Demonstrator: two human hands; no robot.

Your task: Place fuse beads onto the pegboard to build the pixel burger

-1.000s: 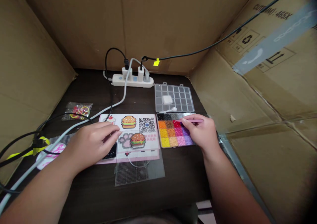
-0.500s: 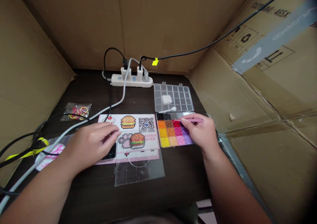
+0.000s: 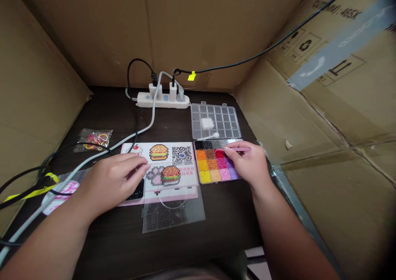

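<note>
My right hand [image 3: 246, 161] pinches a slim pink tool that looks like tweezers [image 3: 241, 149], its tip over the red beads of the bead box [image 3: 213, 182]. My left hand [image 3: 116, 179] rests at the left of the pattern sheets [image 3: 185, 193], thumb and fingers closed together; whatever lies between them is hidden. A clear pegboard [image 3: 173, 220] overlaps the sheets. On it sits a burger made of beads [image 3: 170, 175], below a printed burger [image 3: 159, 152]. Under my left hand, a black tray [image 3: 136, 192] shows in part.
The box's clear lid [image 3: 230, 123] lies folded back, holding a white square [image 3: 207, 123] and a small white spoon [image 3: 215, 135]. A power strip [image 3: 170, 102], cables [image 3: 123, 137] and a bag of coloured rings [image 3: 94, 140] lie behind. Cardboard walls [image 3: 198, 36] enclose the table.
The view has shifted slightly. Both hands stay nearly in place; the pink tweezers remain over the red beads.
</note>
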